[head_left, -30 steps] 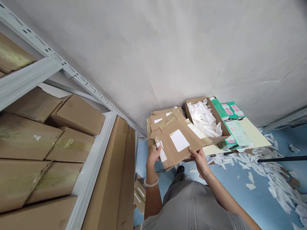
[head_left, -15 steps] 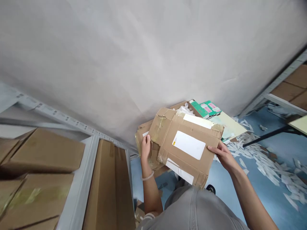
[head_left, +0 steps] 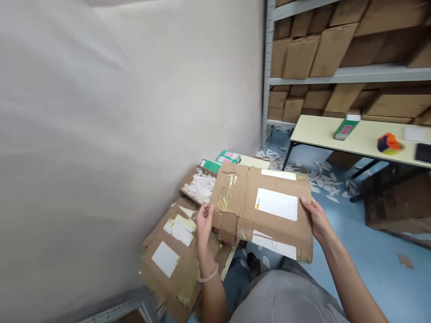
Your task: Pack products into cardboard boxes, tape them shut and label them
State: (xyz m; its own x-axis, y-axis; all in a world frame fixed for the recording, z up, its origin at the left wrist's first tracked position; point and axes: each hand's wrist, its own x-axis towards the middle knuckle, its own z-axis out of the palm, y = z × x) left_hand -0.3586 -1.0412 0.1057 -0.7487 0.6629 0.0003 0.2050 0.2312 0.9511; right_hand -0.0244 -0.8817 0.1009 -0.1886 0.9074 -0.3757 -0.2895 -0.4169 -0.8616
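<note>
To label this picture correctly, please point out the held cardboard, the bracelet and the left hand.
Held cardboard [head_left: 248,208], head view: bare brown surface.
Bracelet [head_left: 208,278], head view: front of band.
Left hand [head_left: 204,223], head view: its middle.

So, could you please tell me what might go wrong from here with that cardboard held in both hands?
The flat brown cardboard sheet, held at opposite ends by the left hand and right hand, might fold along its crease. The untidy pile of flattened brown cardboard near the left hand could slide if bumped. Loose white paper scraps on the blue floor may slip underfoot.
</note>
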